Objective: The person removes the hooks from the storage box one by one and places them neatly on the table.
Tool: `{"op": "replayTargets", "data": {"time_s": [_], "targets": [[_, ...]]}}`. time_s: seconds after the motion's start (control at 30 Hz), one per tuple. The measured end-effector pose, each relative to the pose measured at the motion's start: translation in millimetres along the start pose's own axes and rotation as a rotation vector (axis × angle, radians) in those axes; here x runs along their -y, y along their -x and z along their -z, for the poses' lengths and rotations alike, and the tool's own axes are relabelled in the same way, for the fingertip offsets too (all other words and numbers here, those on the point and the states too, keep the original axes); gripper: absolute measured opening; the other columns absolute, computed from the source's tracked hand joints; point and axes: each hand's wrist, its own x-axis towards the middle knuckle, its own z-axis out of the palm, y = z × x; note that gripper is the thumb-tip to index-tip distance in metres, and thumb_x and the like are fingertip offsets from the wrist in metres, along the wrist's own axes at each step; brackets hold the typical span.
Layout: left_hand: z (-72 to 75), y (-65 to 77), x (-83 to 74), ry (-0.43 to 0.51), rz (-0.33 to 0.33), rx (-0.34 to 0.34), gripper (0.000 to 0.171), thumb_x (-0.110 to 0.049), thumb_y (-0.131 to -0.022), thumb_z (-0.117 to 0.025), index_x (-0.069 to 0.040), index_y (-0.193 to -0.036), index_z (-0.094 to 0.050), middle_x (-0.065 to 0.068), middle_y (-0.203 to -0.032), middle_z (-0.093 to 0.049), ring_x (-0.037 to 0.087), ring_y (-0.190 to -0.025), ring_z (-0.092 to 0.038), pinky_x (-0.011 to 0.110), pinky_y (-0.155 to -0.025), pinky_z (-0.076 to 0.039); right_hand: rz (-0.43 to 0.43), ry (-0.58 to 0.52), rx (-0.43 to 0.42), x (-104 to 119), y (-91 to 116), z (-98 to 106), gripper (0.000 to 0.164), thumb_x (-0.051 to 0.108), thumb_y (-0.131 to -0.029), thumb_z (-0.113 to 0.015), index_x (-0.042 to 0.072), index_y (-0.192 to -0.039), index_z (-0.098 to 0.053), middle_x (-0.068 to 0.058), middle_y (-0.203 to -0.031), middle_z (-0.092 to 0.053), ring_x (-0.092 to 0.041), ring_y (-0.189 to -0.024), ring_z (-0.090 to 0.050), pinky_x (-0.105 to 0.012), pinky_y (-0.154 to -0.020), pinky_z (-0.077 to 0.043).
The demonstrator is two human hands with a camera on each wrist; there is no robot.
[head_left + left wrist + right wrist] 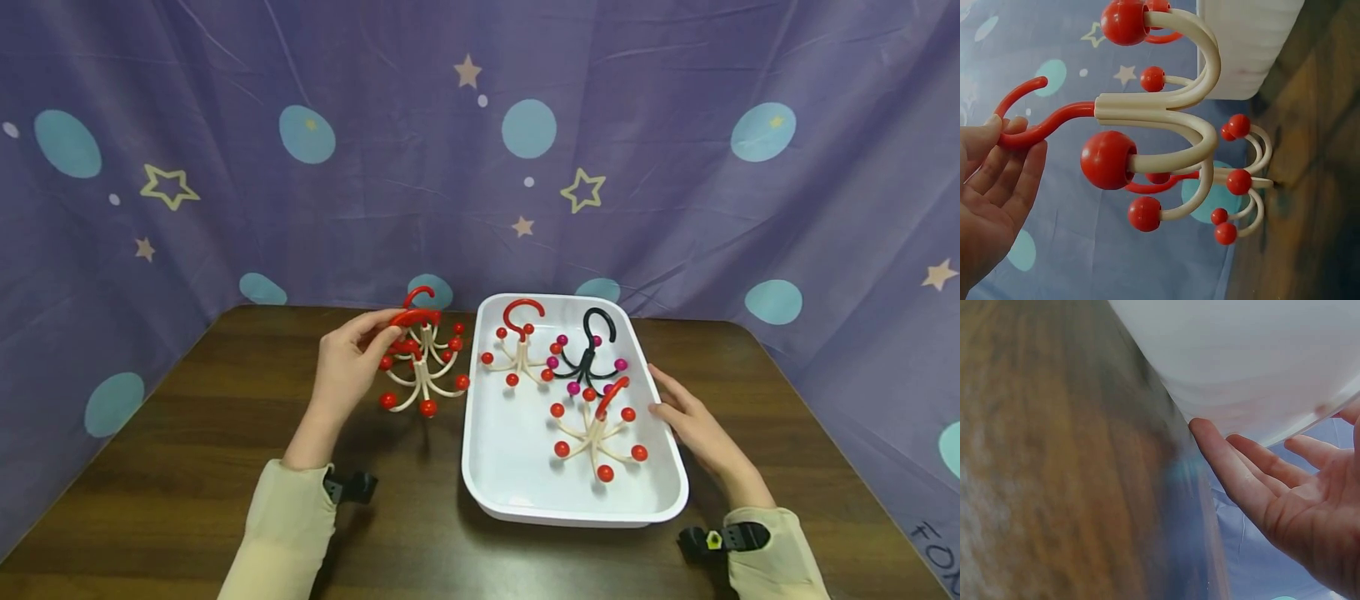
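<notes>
My left hand (347, 360) pinches the red hook of a cream multi-arm hanger (1147, 107) with red ball tips, left of the white tray (504, 467). The hanger is upright, its arms fanning out below the hook. A second cream hanger (1239, 182) with red balls stands on the table just behind it, partly hidden in the head view. My right hand (697, 433) touches the tray's right side, its fingers (1222, 453) extended along the wall and the thumb at the rim.
Inside the tray stand a cream hanger (522, 357) at back left, a black hanger (588, 360) with magenta balls at back right, and another cream hanger (596, 433) at front right. A patterned purple curtain (405, 150) hangs behind the wooden table (187, 450).
</notes>
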Motion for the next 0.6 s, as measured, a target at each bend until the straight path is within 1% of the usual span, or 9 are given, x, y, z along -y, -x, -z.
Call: {"op": "replayTargets", "data": {"time_s": [0.07, 0.17, 0.2, 0.33, 0.4, 0.5, 0.53, 0.6], "targets": [[1.3, 1.5, 2.0, -0.006, 0.024, -0.005, 0.022, -0.011, -0.081, -0.067, -0.007, -0.103, -0.069, 0.011, -0.086, -0.07, 0.018, -0.069, -0.064, 0.015, -0.053, -0.047, -0.001, 0.004, 0.0, 0, 0, 0, 0.061, 0.012, -0.093, -0.045, 0.01, -0.146, -0.015, -0.036, -0.127, -0.041, -0.031, -0.099, -0.058, -0.037, -0.071, -0.053], [2.8, 3.8, 6.0, -0.026, 0.049, -0.005, 0.022, -0.013, -0.082, -0.066, -0.008, -0.103, -0.069, 0.01, -0.086, -0.07, 0.019, -0.07, -0.064, 0.017, -0.052, -0.048, 0.0, 0.004, 0.001, 0, 0, 0, 0.061, 0.012, -0.093, -0.045, 0.01, -0.146, -0.015, -0.036, -0.127, -0.041, -0.032, -0.1, -0.057, -0.038, -0.072, -0.053], [3.1, 4.5, 7.7, -0.037, 0.053, -0.005, 0.022, -0.014, -0.082, -0.066, -0.009, -0.103, -0.069, 0.009, -0.086, -0.07, 0.017, -0.07, -0.064, 0.017, -0.051, -0.048, 0.0, 0.007, 0.001, 0, 1, 0, 0.061, 0.012, -0.093, -0.045, 0.01, -0.146, -0.015, -0.036, -0.127, -0.041, -0.032, -0.101, -0.057, -0.038, -0.073, -0.053], [3.7, 7.0, 13.3, -0.055, 0.065, -0.004, 0.022, -0.014, -0.083, -0.066, -0.008, -0.104, -0.069, 0.011, -0.085, -0.07, 0.003, -0.066, -0.06, 0.016, -0.05, -0.046, 0.0, 0.01, 0.0, 0, 1, 0, 0.061, 0.012, -0.093, -0.045, 0.01, -0.146, -0.015, -0.036, -0.127, -0.04, -0.033, -0.102, -0.057, -0.04, -0.075, -0.053], [3.8, 8.1, 15.9, -0.064, 0.07, -0.007, 0.022, -0.014, -0.082, -0.066, -0.008, -0.103, -0.069, 0.012, -0.085, -0.07, 0.0, -0.064, -0.058, 0.015, -0.049, -0.046, -0.002, 0.018, -0.001, 0, 0, 0, 0.061, 0.012, -0.093, -0.045, 0.009, -0.146, -0.015, -0.036, -0.128, -0.04, -0.034, -0.102, -0.056, -0.042, -0.075, -0.052], [4.0, 9.0, 19.0, -0.069, 0.082, -0.014, 0.022, -0.014, -0.082, -0.066, -0.009, -0.103, -0.069, 0.011, -0.084, -0.07, 0.003, -0.063, -0.059, 0.015, -0.048, -0.045, -0.005, 0.023, -0.003, -1, 0, -1, 0.061, 0.012, -0.092, -0.045, 0.01, -0.146, -0.016, -0.036, -0.127, -0.04, -0.034, -0.102, -0.056, -0.043, -0.075, -0.052], [3.9, 9.1, 19.9, -0.074, 0.085, -0.015, 0.022, -0.014, -0.082, -0.067, -0.01, -0.103, -0.069, 0.01, -0.083, -0.07, 0.007, -0.064, -0.061, 0.015, -0.048, -0.045, -0.007, 0.026, -0.005, -1, 0, -1, 0.061, 0.013, -0.092, -0.045, 0.01, -0.146, -0.016, -0.035, -0.127, -0.04, -0.035, -0.102, -0.056, -0.043, -0.076, -0.052], [3.7, 9.1, 22.5, -0.083, 0.091, -0.019, 0.021, -0.015, -0.082, -0.067, -0.011, -0.102, -0.069, 0.009, -0.082, -0.07, 0.007, -0.063, -0.06, 0.015, -0.047, -0.045, -0.004, 0.025, -0.007, -2, 0, 0, 0.061, 0.012, -0.092, -0.045, 0.01, -0.146, -0.016, -0.036, -0.127, -0.041, -0.035, -0.102, -0.056, -0.043, -0.075, -0.052]]}}
